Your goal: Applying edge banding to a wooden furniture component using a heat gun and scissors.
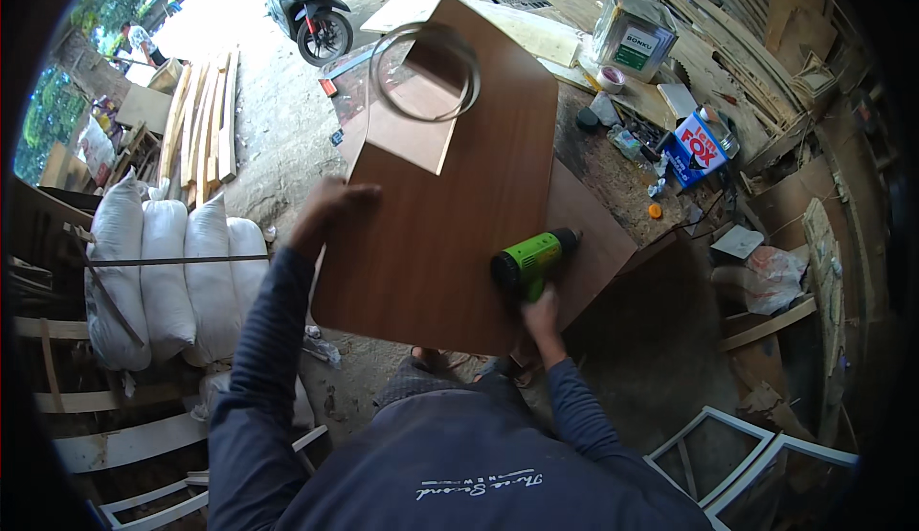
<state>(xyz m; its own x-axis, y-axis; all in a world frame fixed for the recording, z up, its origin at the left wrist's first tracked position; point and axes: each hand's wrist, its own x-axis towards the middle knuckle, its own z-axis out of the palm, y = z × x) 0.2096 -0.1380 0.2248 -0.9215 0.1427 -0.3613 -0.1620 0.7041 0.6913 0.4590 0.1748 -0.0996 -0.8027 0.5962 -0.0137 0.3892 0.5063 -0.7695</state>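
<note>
A large brown wood-grain board (459, 234) with a rectangular notch cut in its far left side lies in front of me. My left hand (335, 210) grips its left edge just below the notch, fingers over the top face. My right hand (543, 316) is closed round the handle of a green and black heat gun (536, 258), over the board's right part, its nozzle pointing right. A loose coil of thin edging strip (469, 81) sits at the board's far end, looped over the notch. Another brown panel (589, 234) shows underneath on the right.
On the workbench (613, 181) to the right are a square metal can (637, 33), a blue and white can (697, 148), a tape roll (610, 78) and an orange cap (655, 211). White sacks (165, 277) and planks (203, 124) stand left; a motorbike (311, 4) is parked beyond.
</note>
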